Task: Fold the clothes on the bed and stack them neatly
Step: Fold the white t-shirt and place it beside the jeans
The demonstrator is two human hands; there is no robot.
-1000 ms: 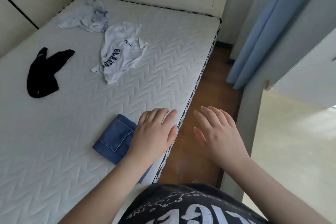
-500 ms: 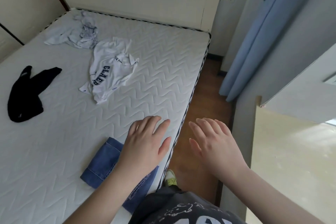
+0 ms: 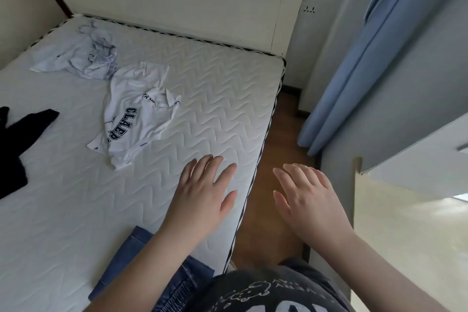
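A folded blue denim garment (image 3: 131, 258) lies at the near edge of the white quilted mattress (image 3: 207, 99), partly hidden under my left forearm. A crumpled white T-shirt with dark lettering (image 3: 134, 116) lies mid-bed. Behind it sits a rumpled pale printed garment (image 3: 81, 58). A black garment (image 3: 17, 144) lies at the left edge. My left hand (image 3: 202, 197) hovers open above the mattress near its right edge, holding nothing. My right hand (image 3: 306, 202) is open too, fingers spread, out over the floor beside the bed.
A white headboard (image 3: 164, 0) closes the far end of the bed. Wooden floor (image 3: 276, 149) runs along the bed's right side. A blue curtain (image 3: 359, 58) hangs at the right, with a grey wall and a wall socket (image 3: 309, 9) beside it.
Both hands have moved forward past the folded denim, which now lies nearer my body. The view has shifted toward the head of the bed.
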